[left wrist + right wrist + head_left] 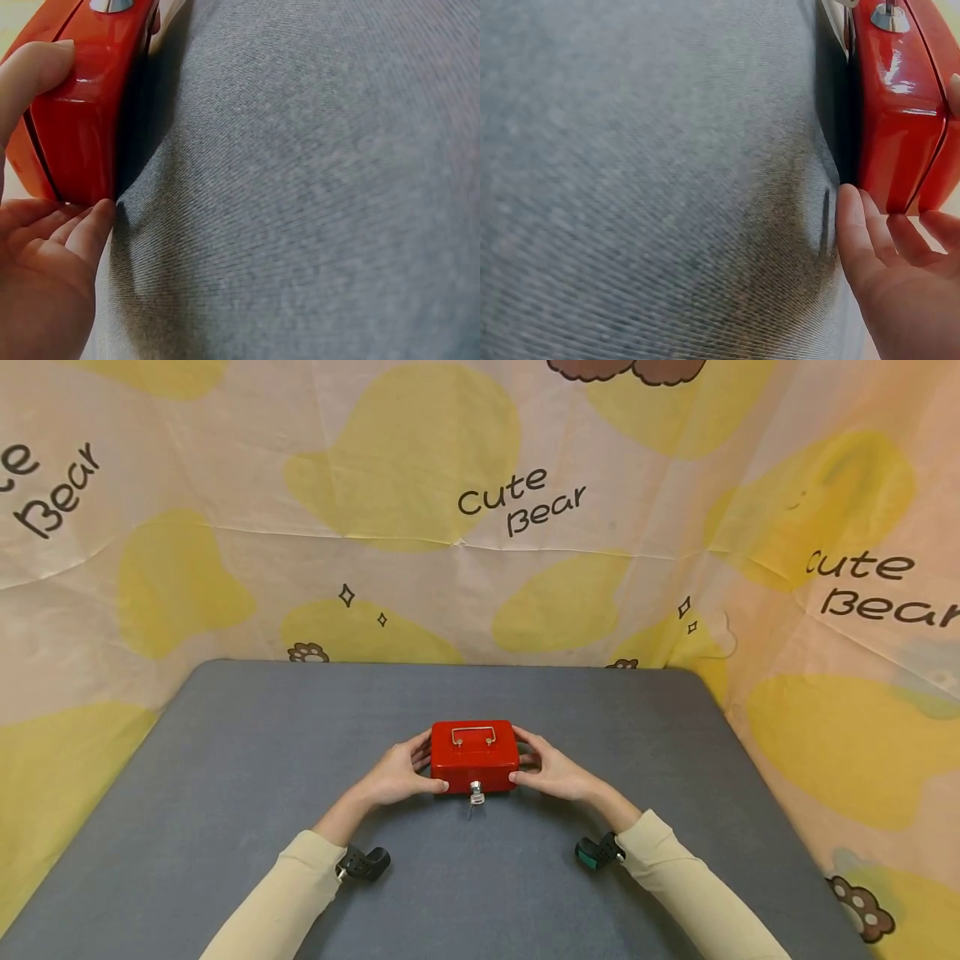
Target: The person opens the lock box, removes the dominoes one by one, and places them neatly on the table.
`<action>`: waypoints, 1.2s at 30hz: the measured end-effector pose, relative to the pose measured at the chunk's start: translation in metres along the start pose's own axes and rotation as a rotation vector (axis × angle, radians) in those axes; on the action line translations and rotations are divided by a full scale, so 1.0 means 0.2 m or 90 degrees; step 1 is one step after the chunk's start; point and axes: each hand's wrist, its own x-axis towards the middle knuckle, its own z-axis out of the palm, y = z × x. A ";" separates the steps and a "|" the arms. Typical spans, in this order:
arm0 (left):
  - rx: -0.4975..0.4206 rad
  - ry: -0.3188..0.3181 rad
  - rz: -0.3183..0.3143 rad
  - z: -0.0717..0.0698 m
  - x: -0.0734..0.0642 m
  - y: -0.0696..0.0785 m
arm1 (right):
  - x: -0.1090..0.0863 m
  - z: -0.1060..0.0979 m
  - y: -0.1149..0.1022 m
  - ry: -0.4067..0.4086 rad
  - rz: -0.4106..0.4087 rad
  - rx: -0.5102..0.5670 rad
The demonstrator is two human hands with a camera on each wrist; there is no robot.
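Plainly, the patterned cloth (405, 452) takes up the most room, standing like a wall behind and beside me, perhaps hung as a screen. Before it spreads the grey surface (480, 893), and over that reach my pale sleeves (277, 902), which end short of my bare hands. The red box (474, 758) is straight in front of me, midway between my arms, probably so both ends come equally within reach. My left hand (393, 774) grasps its left end and my right hand (558, 774) its right: fingers along the sides, thumbs at the front corners, a matched grip that I judge would steady it. I cannot tell whether its whole underside touches the surface. The wire handle (474, 728) tops the closed lid, clear of my fingers. The silver lock (476, 787) faces me, its keys (477, 800) hanging between my thumbs, untouched.
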 end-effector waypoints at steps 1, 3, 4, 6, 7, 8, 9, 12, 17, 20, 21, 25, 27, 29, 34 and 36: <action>0.000 -0.001 0.003 0.00 0.00 0.00 | 0.00 0.00 0.00 0.002 -0.003 0.006; 0.004 -0.001 0.010 0.00 0.00 -0.01 | 0.00 0.01 0.01 0.005 -0.009 0.018; 0.006 -0.002 0.014 0.01 0.00 -0.01 | 0.00 0.01 0.01 0.006 -0.011 0.020; 0.012 0.000 0.019 0.01 0.00 -0.01 | 0.00 0.02 0.02 0.008 -0.018 0.021; 0.014 0.001 0.018 0.01 0.00 -0.02 | 0.00 0.02 0.02 0.010 -0.019 0.021; 0.015 0.003 0.018 0.01 0.00 -0.02 | 0.01 0.02 0.02 0.012 -0.023 0.016; 0.017 0.003 0.021 0.01 0.00 -0.02 | 0.00 0.02 0.02 0.013 -0.028 0.013; 0.006 0.003 0.023 0.01 0.00 -0.02 | 0.00 0.03 0.03 0.016 -0.040 -0.002; -0.017 -0.003 0.048 0.02 0.00 -0.03 | 0.00 0.03 0.03 0.023 -0.044 -0.038; -0.019 -0.004 0.053 0.02 0.00 -0.03 | -0.01 0.04 0.03 0.027 -0.043 -0.055; -0.019 -0.003 0.051 0.02 0.00 -0.02 | -0.01 0.04 0.03 0.027 -0.045 -0.059; -0.016 -0.002 0.049 0.03 -0.01 -0.03 | -0.05 0.04 -0.04 0.024 -0.067 -0.065; -0.009 0.001 0.049 0.03 -0.01 -0.03 | -0.07 0.05 -0.08 0.023 -0.071 -0.062; -0.002 0.003 0.052 0.03 -0.01 -0.03 | -0.08 0.05 -0.10 0.022 -0.080 -0.063; 0.018 0.006 0.048 0.04 -0.01 -0.03 | -0.05 0.05 -0.02 0.029 -0.071 -0.087; 0.028 0.007 0.047 0.03 -0.02 -0.03 | -0.04 0.05 0.02 0.032 -0.064 -0.106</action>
